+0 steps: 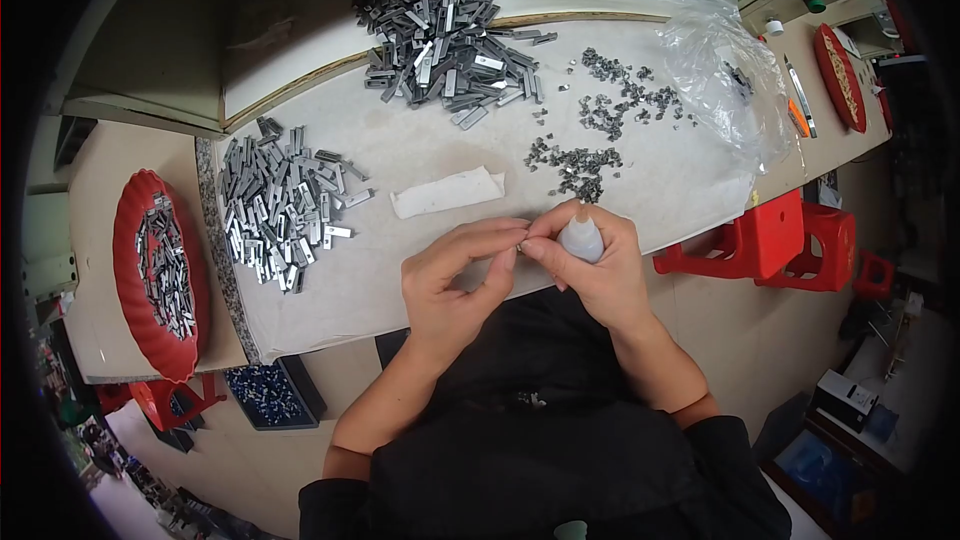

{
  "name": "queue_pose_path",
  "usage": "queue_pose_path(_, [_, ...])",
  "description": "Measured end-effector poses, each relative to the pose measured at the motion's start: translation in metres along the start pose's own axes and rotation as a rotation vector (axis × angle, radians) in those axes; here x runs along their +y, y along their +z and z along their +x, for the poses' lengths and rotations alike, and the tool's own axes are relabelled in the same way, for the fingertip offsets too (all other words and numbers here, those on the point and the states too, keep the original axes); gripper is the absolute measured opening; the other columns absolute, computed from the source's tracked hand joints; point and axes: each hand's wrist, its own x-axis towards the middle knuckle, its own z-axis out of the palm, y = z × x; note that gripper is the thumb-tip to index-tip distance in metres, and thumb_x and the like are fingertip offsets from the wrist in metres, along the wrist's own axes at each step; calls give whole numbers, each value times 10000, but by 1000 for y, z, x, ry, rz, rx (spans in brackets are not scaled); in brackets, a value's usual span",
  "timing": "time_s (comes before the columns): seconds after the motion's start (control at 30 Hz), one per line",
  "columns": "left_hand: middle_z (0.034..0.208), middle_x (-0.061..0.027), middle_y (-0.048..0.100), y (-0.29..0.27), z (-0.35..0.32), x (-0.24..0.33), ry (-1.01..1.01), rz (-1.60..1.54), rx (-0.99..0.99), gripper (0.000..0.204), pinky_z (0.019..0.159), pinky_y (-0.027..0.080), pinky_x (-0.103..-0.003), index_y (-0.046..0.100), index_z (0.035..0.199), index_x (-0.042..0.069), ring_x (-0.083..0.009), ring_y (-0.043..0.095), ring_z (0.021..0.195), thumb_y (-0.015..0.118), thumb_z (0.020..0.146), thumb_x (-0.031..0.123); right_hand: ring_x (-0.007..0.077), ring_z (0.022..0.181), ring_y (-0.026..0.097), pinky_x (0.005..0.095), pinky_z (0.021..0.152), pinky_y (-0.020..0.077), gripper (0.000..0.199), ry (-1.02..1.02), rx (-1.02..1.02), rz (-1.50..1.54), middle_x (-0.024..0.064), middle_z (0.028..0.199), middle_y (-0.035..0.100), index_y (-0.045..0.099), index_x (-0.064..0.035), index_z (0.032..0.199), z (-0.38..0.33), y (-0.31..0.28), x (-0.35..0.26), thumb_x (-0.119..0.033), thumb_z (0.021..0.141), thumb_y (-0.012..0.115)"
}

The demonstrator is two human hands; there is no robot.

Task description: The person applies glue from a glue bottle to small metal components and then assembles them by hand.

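White bottle (580, 241) in its curl, the right hand (612, 275) meets the left hand (450, 275), fingertips together on a tiny piece (521, 248).

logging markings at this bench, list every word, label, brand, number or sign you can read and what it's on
No text can be read.
White box, lower right: dark marks, too small and blurred.
White squeeze bottle in the right hand: no lettering visible.
Slotted metal pieces: too small to tell.

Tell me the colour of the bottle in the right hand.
The bottle in the right hand is whitish; the head view shows it best.
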Motion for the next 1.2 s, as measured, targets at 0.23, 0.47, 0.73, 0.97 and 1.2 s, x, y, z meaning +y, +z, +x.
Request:
queue_pose_path(0.23, [896, -104, 638, 1, -1, 2, -81, 33, -11, 146, 692, 476, -232, 631, 876, -6, -152, 610, 811, 594, 739, -41, 45, 585, 472, 188, 520, 374, 55, -51, 24, -46, 13, 688, 561, 580, -2, 783, -1, -4, -2, -24, 755, 622])
queue_pose_path(0.47, [894, -94, 635, -5, 2, 5, -105, 8, 47, 147, 687, 461, -220, 623, 899, -13, -132, 593, 801, 575, 762, -36, 84, 624, 536, 207, 550, 427, 91, -362, 274, -477, 26, 716, 579, 582, 13, 818, 16, -38, -1, 17, 732, 610])
queue_pose_path(0.73, [880, -119, 621, -61, 23, 16, 133, 531, 236, 136, 644, 463, -219, 623, 876, -18, -156, 590, 772, 576, 752, -45, 216, 634, 567, 267, 593, 439, 147, -363, 166, -885, 99, 733, 578, 585, -6, 819, 18, -29, -10, 8, 677, 622])
queue_pose_path(0.97, [934, -108, 605, -84, 25, 15, -14, 624, 328, 160, 618, 459, -219, 623, 909, -1, -144, 577, 776, 593, 752, -16, 216, 627, 570, 269, 590, 439, 143, -327, 147, -932, 106, 724, 573, 578, 0, 819, 16, -36, -12, -3, 684, 624])
queue_pose_path(1.2, [938, -109, 603, -82, 24, 20, 59, 690, 319, 177, 607, 454, -217, 622, 924, 9, -150, 573, 799, 612, 747, 7, 280, 633, 563, 309, 584, 446, 142, -319, 191, -800, 127, 728, 566, 566, -2, 807, 13, -55, -8, -42, 685, 627])
